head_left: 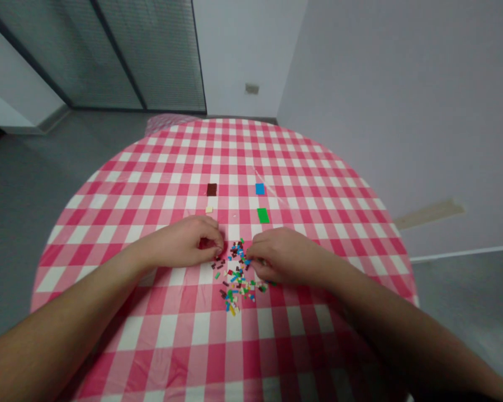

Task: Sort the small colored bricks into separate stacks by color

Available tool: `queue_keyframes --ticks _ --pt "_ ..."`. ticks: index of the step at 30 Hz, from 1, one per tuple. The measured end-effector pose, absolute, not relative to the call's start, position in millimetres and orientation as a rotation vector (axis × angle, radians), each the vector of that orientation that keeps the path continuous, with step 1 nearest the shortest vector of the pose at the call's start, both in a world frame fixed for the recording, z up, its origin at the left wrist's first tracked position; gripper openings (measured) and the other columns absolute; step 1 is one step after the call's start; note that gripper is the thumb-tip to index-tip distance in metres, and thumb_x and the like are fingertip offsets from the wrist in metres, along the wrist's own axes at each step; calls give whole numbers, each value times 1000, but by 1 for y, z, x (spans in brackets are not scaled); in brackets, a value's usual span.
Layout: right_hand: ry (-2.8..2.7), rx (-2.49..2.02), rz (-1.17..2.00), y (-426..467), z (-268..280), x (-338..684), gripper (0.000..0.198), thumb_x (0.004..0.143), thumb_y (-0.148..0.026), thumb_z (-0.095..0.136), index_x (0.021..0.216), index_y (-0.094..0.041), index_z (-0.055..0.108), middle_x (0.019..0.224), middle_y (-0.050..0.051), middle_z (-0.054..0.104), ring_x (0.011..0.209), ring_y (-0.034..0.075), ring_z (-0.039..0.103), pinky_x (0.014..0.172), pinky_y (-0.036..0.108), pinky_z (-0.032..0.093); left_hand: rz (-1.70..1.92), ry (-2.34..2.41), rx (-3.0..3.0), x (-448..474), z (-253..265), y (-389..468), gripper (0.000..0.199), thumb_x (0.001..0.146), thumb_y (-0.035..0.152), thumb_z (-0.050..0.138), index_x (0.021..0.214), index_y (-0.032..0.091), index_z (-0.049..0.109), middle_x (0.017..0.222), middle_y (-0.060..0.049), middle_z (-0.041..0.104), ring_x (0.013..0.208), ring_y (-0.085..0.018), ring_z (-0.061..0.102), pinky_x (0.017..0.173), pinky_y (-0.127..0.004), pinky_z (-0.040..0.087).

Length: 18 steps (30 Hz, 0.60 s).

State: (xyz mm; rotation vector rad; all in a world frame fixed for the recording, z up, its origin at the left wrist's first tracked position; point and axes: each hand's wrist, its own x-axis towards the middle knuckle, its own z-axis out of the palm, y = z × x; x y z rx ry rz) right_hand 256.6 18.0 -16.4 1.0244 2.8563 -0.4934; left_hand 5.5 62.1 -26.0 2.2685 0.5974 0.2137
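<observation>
A loose heap of tiny building bricks (237, 276) in brown, blue, green, yellow, white and red lies between my hands. My left hand (193, 240) is at the heap's upper left, thumb and fingers pinched together near a few dark brown bricks (218, 264). Whether a brick is between those fingertips is too small to tell. From the right, my right hand (279, 254) reaches to the heap's edge, its fingers curled together beside blue and brown bricks. Anything in its fingertips is hidden.
Beyond my hands lie a dark brown plate (212, 190), a blue plate (260, 188), a green plate (263, 215) and a small cream piece (209, 210). A red-and-white checked cloth (171, 329) covers the round table. A wall (385, 111) stands behind it on the right.
</observation>
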Motion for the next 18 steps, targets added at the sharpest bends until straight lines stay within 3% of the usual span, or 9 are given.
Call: queue_keyframes --ticks 8,18 --pt "2820 1839 -224 72 -40 293 22 92 -19 56 97 -16 78 97 13 78 86 24 68 76 35 48 222 593 2257 8 -26 59 21 93 18 55 79 20 71 84 -3 74 80 -15 68 79 -27 52" --pt "2837 1874 -188 85 -60 299 31 102 -25 53 113 -16 80 108 15 79 96 27 71 82 40 53 212 592 2263 8 -28 59 22 93 17 55 79 18 72 83 -3 74 79 -15 67 79 -27 51"
